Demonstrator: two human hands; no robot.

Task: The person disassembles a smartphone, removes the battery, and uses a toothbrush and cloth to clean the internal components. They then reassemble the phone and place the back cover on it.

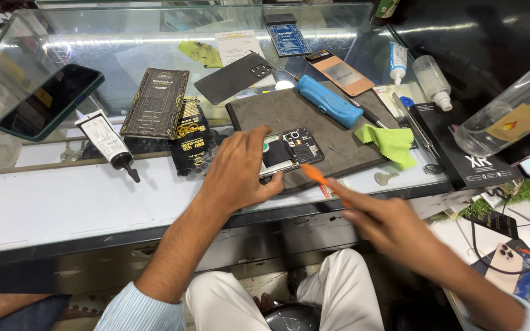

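Observation:
An opened phone (pixel 294 149) with its back removed lies on a dark grey work mat (pixel 314 122) on a glass counter. My left hand (pixel 237 171) rests over the phone's left half, fingers pressing it down. My right hand (pixel 384 224) holds a thin orange pry tool (pixel 317 178) whose tip sits at the phone's lower right edge. The removed dark back cover (pixel 234 76) lies beyond the mat, at its far left corner.
A blue electric screwdriver (pixel 328 100) and green cloth (pixel 392 143) lie on the mat. Left of it are a glue tube (pixel 108 144), black packets (pixel 157 101) and a dark phone (pixel 50 101). Right are a black box (pixel 461 153), a clear bottle (pixel 513 116) and small bottles (pixel 432 79).

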